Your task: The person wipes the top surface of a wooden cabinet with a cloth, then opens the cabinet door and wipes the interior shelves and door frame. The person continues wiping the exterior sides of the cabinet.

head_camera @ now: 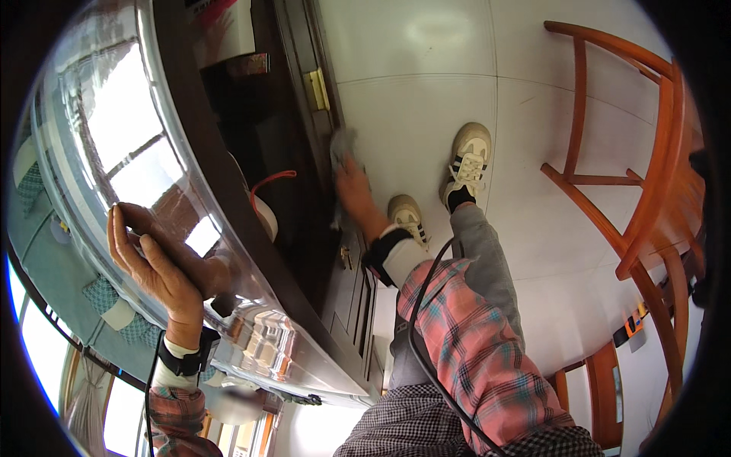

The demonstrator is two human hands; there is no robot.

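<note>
My left hand (pixel 157 265) rests with its edge and fingertips against the glossy top (pixel 188 165) of a dark wooden cabinet, its fingers extended and nothing in it. Lower down, my right hand (pixel 354 185) holds a grey cloth (pixel 344 149) against the front edge of the cabinet's dark wooden frame (pixel 320 143); hand and cloth are blurred. Inside the open compartment lie a white round object (pixel 265 220) with a red cord loop (pixel 274 177) and a white box (pixel 237 34). A brass-coloured hinge or catch (pixel 317 89) and small keys (pixel 346 258) are on the cabinet front.
A reddish wooden chair (pixel 651 171) stands on the tiled floor (pixel 531 228) at the right. My shoes (pixel 471 154) are close beside the cabinet. A black cable (pixel 412 337) runs along my right arm. Beyond the cabinet is a green sofa (pixel 51 228) with cushions.
</note>
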